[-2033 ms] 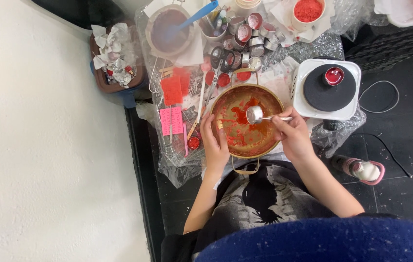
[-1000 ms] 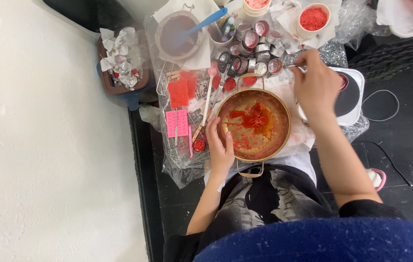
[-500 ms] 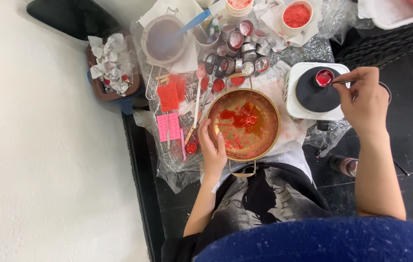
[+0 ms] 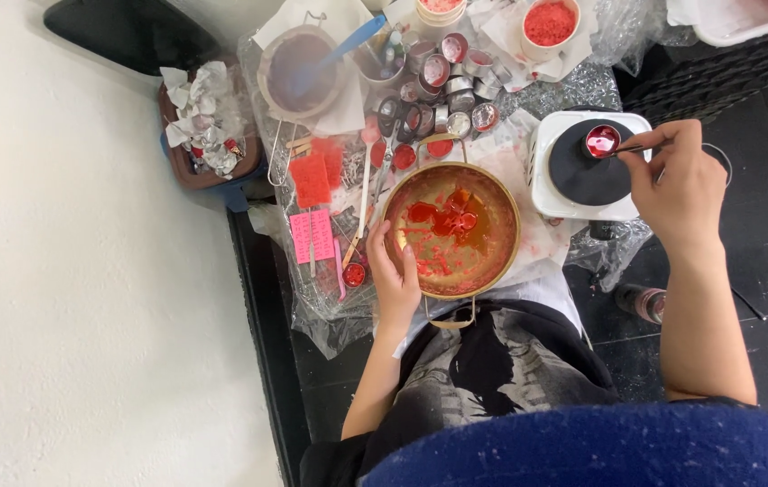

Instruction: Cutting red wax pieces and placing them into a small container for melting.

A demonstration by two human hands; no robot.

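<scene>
Nearest the body, over a dark printed shirt, the left hand [image 4: 395, 281] clasps the near-left rim of a round brass-coloured pan [image 4: 451, 231], thumb inside the lip and fingers outside. The pan sits at the near edge of the crowded work area, its loop handle [image 4: 452, 317] hanging over toward the lap. Inside it lie red blobs and smears in a thin amber film, thickest near the middle.

To the right, the right hand [image 4: 680, 185] pinches the thin metal handle of a small tin cup [image 4: 601, 141], fingers closed tight on it. The cup holds glossy red liquid and rests on the black round plate of a white square hot plate [image 4: 587, 167], just beside the pan. Dark floor tiles lie open to the right of the hot plate, crossed by a thin cable [image 4: 726, 162]; a pink-capped bottle [image 4: 643, 302] lies near the right forearm.

Left of the pan, on crinkled clear plastic sheeting [image 4: 330, 307], lie a pink paper slip [image 4: 312, 234], a red textured slab [image 4: 310, 179] and thin sticks. A pale wall closes off the left side.

Farther off stand a cluster of small metal tins [image 4: 442, 86], some rimmed with red, a sieve with a blue-handled spoon [image 4: 307, 68], a white cup of red granules [image 4: 550, 24], and a brown tub of crumpled foil [image 4: 203, 117].
</scene>
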